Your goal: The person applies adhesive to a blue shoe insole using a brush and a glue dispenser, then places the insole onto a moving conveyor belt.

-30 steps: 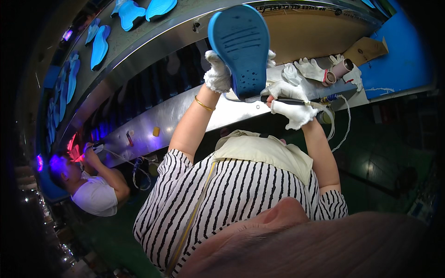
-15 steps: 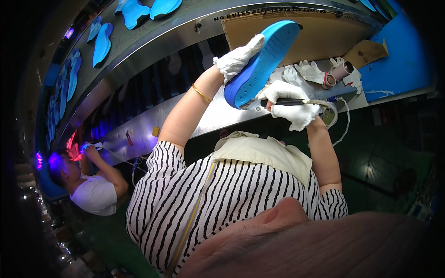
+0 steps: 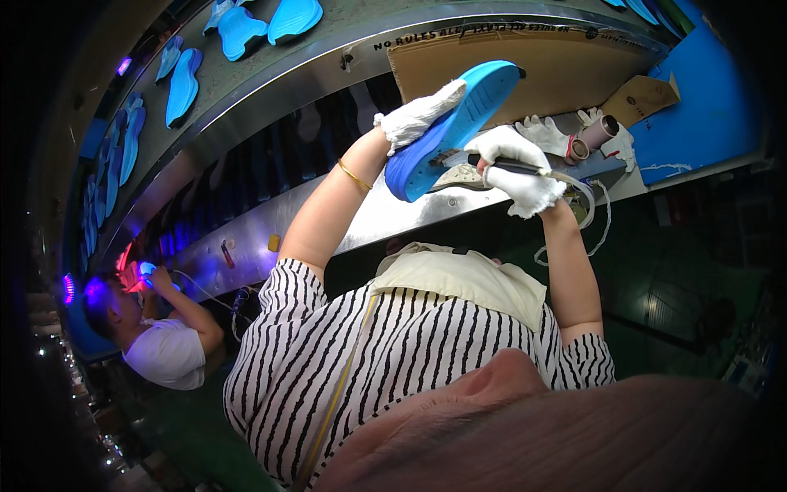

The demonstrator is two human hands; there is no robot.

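Observation:
My left hand [image 3: 422, 115], in a white knit glove, grips a blue shoe sole [image 3: 485, 92] by its left edge. The sole is tilted, its toe pointing up and right and its darker blue side wall facing left. In my gloved right hand [image 3: 529, 184] is a brush [image 3: 510, 166] with a dark handle. Its bristles lie against the sole's inner face near the heel, though whether they press on it I cannot tell. A pale hose [image 3: 578, 182] runs from the handle's rear end past my right wrist.
Blue soles [image 3: 183, 86] lie on the conveyor belt [image 3: 344, 25] beyond a metal rail. A cardboard sheet [image 3: 525, 70] stands behind my hands. White gloves [image 3: 541, 131] and a brown tube [image 3: 601, 129] lie at the right. At the left, a co-worker [image 3: 164, 348] handles something lit blue.
The sole has come down slightly, its heel swinging left. My right hand has risen a little, bringing the brush onto the sole's face. The co-worker's hands have shifted slightly left.

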